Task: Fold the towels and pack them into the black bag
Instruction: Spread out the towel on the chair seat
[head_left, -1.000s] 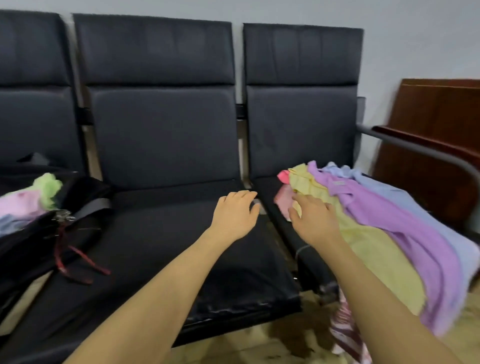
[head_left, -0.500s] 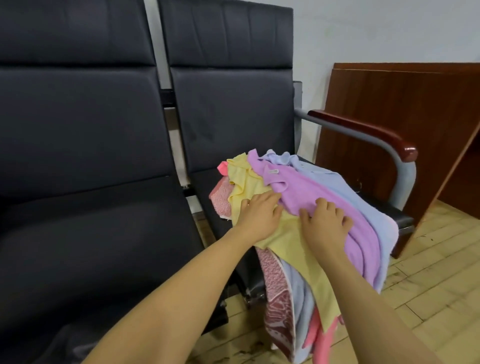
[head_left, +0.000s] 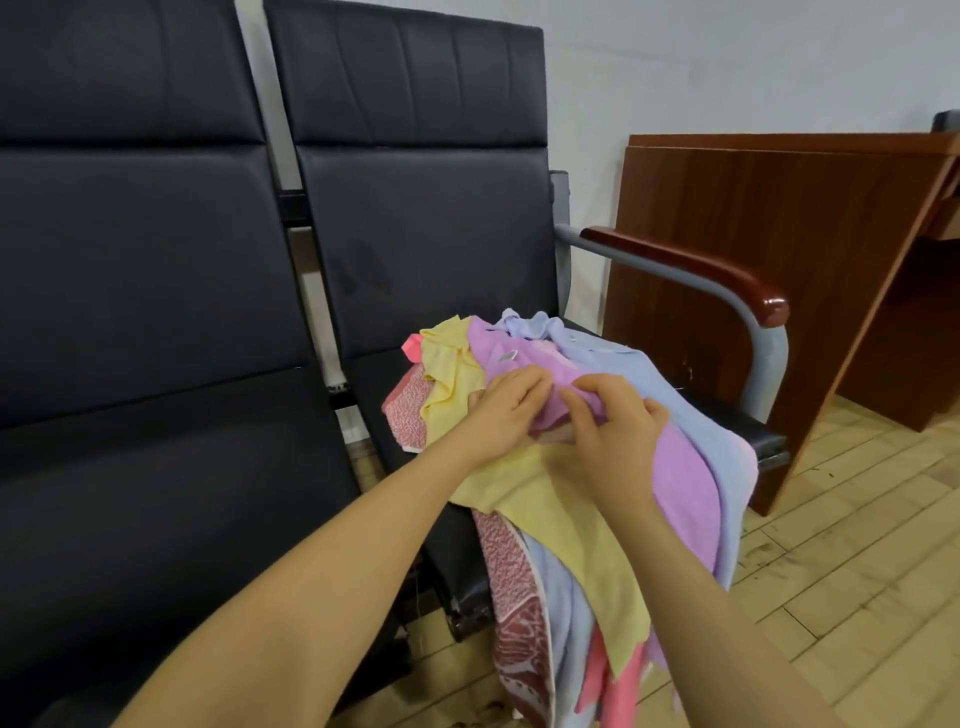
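A heap of unfolded towels lies over the right black seat and hangs off its front edge. On top run a purple towel (head_left: 685, 478), a yellow towel (head_left: 561, 525) and a light blue towel (head_left: 613, 358). A dark red patterned towel (head_left: 511, 587) and a pink one (head_left: 621, 696) dangle underneath. My left hand (head_left: 506, 410) and my right hand (head_left: 613, 431) both pinch the purple towel's near edge, bunching it between them. The black bag is out of view.
The black middle seat (head_left: 171, 493) is at the left. A grey armrest with a dark red wooden cap (head_left: 727, 275) bounds the right seat. A brown wooden desk (head_left: 753, 218) stands just beyond it. Light wooden flooring (head_left: 857, 571) lies at the lower right.
The view swung right, dropping the black bag out of sight. Both hands moved from the middle seat onto the towel heap and closed on the purple towel's edge.
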